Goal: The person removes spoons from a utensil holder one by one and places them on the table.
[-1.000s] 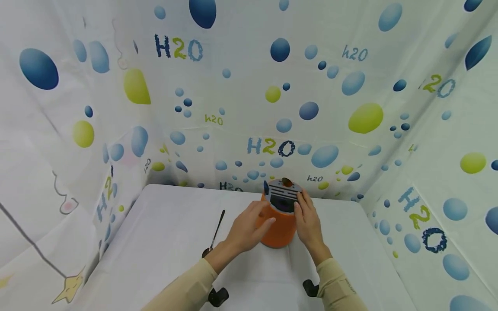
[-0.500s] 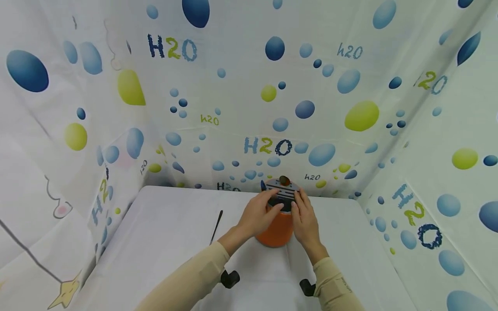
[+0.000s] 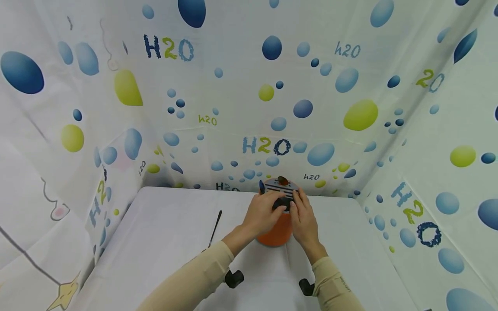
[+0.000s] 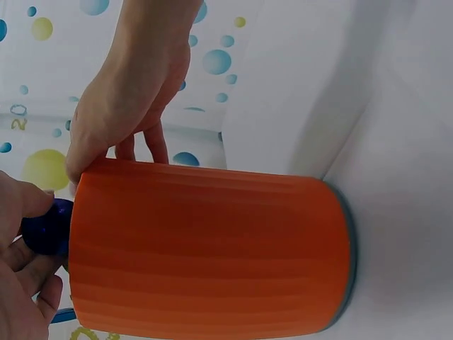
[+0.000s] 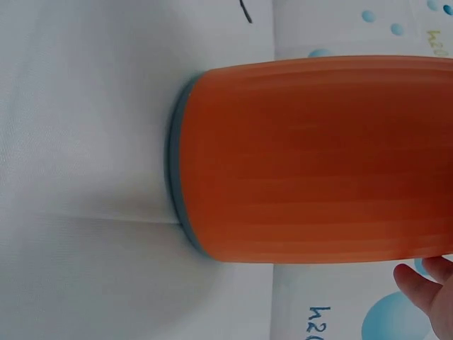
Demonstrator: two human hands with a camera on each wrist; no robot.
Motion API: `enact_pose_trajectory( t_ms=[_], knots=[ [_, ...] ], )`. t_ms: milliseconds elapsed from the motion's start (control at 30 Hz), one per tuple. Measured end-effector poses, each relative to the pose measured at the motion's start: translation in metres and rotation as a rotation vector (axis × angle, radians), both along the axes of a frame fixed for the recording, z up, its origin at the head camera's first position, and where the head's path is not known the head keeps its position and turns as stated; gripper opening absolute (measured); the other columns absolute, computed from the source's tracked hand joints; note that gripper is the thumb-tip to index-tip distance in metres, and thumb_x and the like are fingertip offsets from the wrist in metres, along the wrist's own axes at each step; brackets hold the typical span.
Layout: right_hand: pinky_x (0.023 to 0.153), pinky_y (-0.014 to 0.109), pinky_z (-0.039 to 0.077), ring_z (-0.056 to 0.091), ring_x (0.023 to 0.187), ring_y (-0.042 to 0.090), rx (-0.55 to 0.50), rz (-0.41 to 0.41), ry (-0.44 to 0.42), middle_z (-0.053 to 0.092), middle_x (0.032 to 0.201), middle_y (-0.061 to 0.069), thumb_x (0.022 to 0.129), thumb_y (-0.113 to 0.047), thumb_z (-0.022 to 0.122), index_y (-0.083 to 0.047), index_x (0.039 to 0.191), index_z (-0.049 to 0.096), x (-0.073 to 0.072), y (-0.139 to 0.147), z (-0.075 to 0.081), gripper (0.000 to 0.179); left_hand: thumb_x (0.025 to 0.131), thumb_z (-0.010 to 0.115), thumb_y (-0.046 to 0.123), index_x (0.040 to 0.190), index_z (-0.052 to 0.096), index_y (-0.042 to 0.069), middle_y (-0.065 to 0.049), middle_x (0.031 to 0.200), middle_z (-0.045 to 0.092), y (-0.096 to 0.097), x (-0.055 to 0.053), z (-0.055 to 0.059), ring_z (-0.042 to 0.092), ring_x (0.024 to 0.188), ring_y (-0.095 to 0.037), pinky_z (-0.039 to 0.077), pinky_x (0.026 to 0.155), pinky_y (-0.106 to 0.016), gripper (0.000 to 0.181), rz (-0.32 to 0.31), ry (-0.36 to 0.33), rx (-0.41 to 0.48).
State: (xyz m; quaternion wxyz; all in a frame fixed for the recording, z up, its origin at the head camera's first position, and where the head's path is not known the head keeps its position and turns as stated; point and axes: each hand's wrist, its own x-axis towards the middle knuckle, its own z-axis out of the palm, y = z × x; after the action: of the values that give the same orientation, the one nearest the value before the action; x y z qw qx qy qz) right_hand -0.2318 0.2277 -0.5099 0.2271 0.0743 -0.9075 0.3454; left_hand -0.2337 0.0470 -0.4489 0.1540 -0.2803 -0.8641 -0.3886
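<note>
A dark blue knob (image 4: 48,230) atop the upright orange holder (image 4: 212,248) is pinched by the nearer left hand (image 3: 262,212). The holder's right side is touched by the right hand (image 3: 304,219), fingers extended

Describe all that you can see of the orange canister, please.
The orange canister stands upright near the far edge of the white table. Its rounded body looks like plastic, with faint lengthwise banding and a blue-gray base band. Its gray top carries dark, slot-like stripes; a dark amber piece and a blue piece show there. The right grip touches its upper right side. The left grip pinches a dark blue knob at its top; its attachment is unclear.
</note>
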Motion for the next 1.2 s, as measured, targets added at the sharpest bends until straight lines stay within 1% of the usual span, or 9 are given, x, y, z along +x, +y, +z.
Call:
enact_pose_trajectory(
  t_ms=[133,233,467,700,767,933,1000,1067,1200],
  knots=[
    [0.114,0.063,0.042,0.043,0.148,0.039,0.006,-0.006,0.006,0.036,0.168,0.01,0.113,-0.033,0.039,-0.006,0.156,0.047,0.0,0.0,-0.001,0.051,0.097,0.074,0.017,0.132,0.07,0.009,-0.006,0.131,0.073,-0.001,0.0,-0.001,0.068,0.121,-0.026,0.053,0.102,-0.046,0.036,-0.008,-0.025,0.015],
    [0.113,0.063,0.043,0.044,0.147,0.04,0.008,-0.008,0.009,0.036,0.167,0.011,0.113,-0.032,0.04,-0.006,0.156,0.047,0.0,-0.001,-0.001,0.05,0.097,0.074,0.016,0.132,0.069,0.009,-0.007,0.131,0.073,-0.002,-0.002,-0.001,0.069,0.121,-0.025,0.055,0.104,-0.042,0.036,-0.016,-0.049,0.021],
    [0.112,0.064,0.043,0.044,0.147,0.039,0.01,-0.011,-0.006,0.035,0.169,0.007,0.114,-0.035,0.038,-0.008,0.157,0.046,0.0,-0.002,-0.002,0.051,0.099,0.072,0.017,0.121,0.07,0.011,-0.004,0.121,0.075,-0.002,-0.002,0.002,0.072,0.111,-0.018,0.059,0.096,-0.033,0.023,-0.044,-0.087,0.024],
    [0.11,0.066,0.044,0.045,0.145,0.042,0.011,-0.012,-0.016,0.034,0.169,0.01,0.114,-0.036,0.036,-0.008,0.157,0.045,0.001,-0.001,-0.001,0.052,0.099,0.072,0.014,0.12,0.071,0.008,-0.004,0.116,0.076,-0.003,0.004,0.02,0.072,0.099,-0.014,0.059,0.081,-0.021,0.022,-0.112,-0.084,0.082],
    [0.109,0.066,0.044,0.045,0.145,0.042,0.009,-0.013,-0.02,0.033,0.169,0.01,0.114,-0.036,0.035,-0.008,0.157,0.045,0.002,-0.001,-0.001,0.053,0.099,0.072,0.013,0.12,0.071,0.006,-0.005,0.115,0.076,-0.004,0.007,0.026,0.072,0.096,-0.013,0.058,0.078,-0.019,0.022,-0.135,-0.101,0.113],
    [0.108,0.067,0.044,0.045,0.144,0.042,0.009,-0.016,-0.027,0.033,0.169,0.009,0.114,-0.035,0.034,-0.008,0.158,0.044,0.003,0.0,0.0,0.053,0.096,0.075,0.013,0.116,0.071,0.005,-0.006,0.103,0.076,-0.008,0.012,0.04,0.067,0.077,-0.008,0.058,0.066,-0.019,0.022,-0.197,-0.166,0.219],
    [0.108,0.067,0.045,0.045,0.144,0.043,0.013,-0.019,-0.025,0.032,0.17,0.009,0.113,-0.034,0.034,-0.008,0.158,0.044,0.003,0.0,-0.001,0.052,0.096,0.076,0.015,0.115,0.071,0.006,-0.005,0.1,0.075,-0.011,0.014,0.045,0.066,0.074,-0.007,0.058,0.064,-0.021,0.022,-0.218,-0.183,0.258],
    [0.108,0.068,0.044,0.045,0.144,0.042,0.01,-0.018,-0.023,0.032,0.17,0.009,0.113,-0.035,0.034,-0.008,0.158,0.044,0.003,0.0,-0.002,0.053,0.095,0.077,0.015,0.114,0.072,0.007,-0.004,0.1,0.075,-0.014,0.016,0.05,0.068,0.077,-0.007,0.059,0.067,-0.022,0.021,-0.237,-0.198,0.3],
    [0.111,0.067,0.042,0.043,0.146,0.041,0.0,-0.011,-0.022,0.031,0.17,0.007,0.114,-0.036,0.035,-0.009,0.158,0.043,0.002,0.0,-0.003,0.053,0.095,0.078,0.019,0.111,0.074,0.011,-0.001,0.102,0.076,-0.026,0.02,0.061,0.073,0.083,-0.015,0.061,0.071,-0.024,0.018,-0.247,-0.208,0.385]
  ],
)
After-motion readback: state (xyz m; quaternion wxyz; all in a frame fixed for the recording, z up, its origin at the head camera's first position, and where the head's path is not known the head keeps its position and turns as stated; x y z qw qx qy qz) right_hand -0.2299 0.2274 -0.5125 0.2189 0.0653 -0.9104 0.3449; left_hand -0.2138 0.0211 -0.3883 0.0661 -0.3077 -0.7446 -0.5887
